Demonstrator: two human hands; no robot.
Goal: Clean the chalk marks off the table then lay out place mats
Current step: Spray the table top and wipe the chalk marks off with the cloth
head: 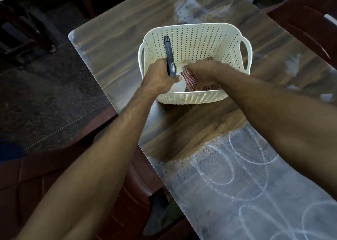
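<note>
On the dark wood-grain table (116, 44), set back from its near end, a cream perforated basket (196, 39) with side handles is seen, and both hands are reached down into it. No brand, label or readable writing can be made out on the basket or on anything in it. A spray bottle (169, 57) with a dark trigger head and a pale body is gripped by the left hand (160, 77), the fingers curled round its neck and the thumb laid across the front; the nozzle is pointed away, up along the basket's far wall. A red-and-white checked cloth (190, 80) lying on the basket floor is covered by the right hand (206, 72), whose fingers are bent down onto the fabric, though whether it is pinched or only pressed cannot be told. Chalk marks (235, 168), drawn as white loops and ovals over a smeared grey patch, are spread across the near right part of the table, with fainter smudges beyond the basket and along the right edge. Bare tabletop is left to the left of the basket up to the rounded corner, past which a dark speckled floor (45, 97) is seen. Dark reddish chairs (36, 172) are stood close against the near left edge and at the far right.
</note>
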